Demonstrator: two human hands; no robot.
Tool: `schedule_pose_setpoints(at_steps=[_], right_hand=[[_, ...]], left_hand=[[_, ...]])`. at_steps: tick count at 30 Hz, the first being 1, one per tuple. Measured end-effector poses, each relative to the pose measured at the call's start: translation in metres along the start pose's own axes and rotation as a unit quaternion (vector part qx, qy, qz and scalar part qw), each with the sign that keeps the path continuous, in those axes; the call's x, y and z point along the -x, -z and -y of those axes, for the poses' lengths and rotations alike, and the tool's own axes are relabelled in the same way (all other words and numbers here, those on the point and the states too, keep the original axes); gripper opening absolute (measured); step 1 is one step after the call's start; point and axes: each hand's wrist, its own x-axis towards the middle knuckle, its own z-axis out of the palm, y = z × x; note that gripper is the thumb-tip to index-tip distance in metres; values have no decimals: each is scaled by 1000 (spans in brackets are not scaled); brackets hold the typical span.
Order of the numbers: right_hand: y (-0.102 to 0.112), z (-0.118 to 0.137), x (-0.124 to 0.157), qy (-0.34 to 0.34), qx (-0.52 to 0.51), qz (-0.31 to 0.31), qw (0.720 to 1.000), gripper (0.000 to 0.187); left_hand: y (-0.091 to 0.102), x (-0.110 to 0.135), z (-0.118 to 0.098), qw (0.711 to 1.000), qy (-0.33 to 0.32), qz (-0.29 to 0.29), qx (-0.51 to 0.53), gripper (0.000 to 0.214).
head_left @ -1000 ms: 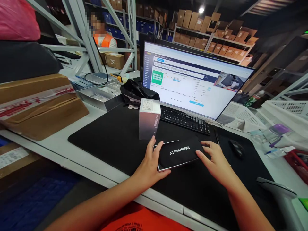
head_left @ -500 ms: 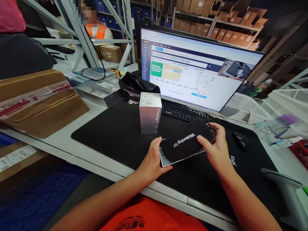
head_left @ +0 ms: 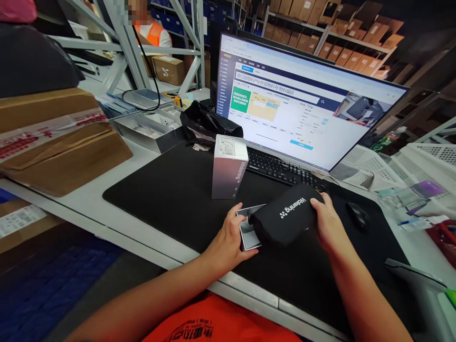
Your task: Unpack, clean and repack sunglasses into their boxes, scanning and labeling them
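Observation:
My right hand (head_left: 326,223) grips a black zip case (head_left: 287,216) printed "Wokening" and holds it tilted just above a shallow silver tray (head_left: 248,233) on the black desk mat (head_left: 171,199). My left hand (head_left: 231,236) pinches the tray's near left corner, thumb on its rim. An upright silver-grey box (head_left: 230,166) with a white label on top stands just behind the tray.
A keyboard (head_left: 285,172) and a lit monitor (head_left: 302,104) stand behind the mat, a black mouse (head_left: 358,214) to the right. An open silver box (head_left: 147,130) and taped cardboard boxes (head_left: 57,137) lie left. White baskets (head_left: 423,161) sit right. A person in an orange vest (head_left: 151,33) stands behind the racks.
My right hand has lifted the black case up off the tray and tilted it toward the right. My left hand stays on the tray's corner. The view has shifted slightly.

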Motion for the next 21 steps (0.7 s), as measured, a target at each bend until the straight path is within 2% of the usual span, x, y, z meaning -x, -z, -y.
schedule_pose_setpoints(at_steps=[3,5,7,10,12,14,16,21], right_hand=[[-8,7,1,-50,-13,-5,999,44],[-13,11,4,-34,15,-8,999,47],[-17,13,11,-18,44,1,999,49],[-20,14,22,48,125,-8,991,45],[-17,13,28,108,189,-29,976,37],[-13,10,31,147,231,-44,961,37],[-8,1,33,157,249,-30,955,43],[-11,-25,37,127,286,37,949,55]], left_hand=[[0,-1,0,1000,-1,0,6,84],[0,-1,0,1000,11,-6,11,88],[0,-2,-1,999,38,-11,17,102],[1,-2,-2,996,81,-9,22,131],[2,-3,-2,995,94,-1,17,140],[4,-3,-2,996,83,8,8,138],[6,-3,-2,997,70,9,0,131],[11,-5,-3,994,102,42,-6,104]])
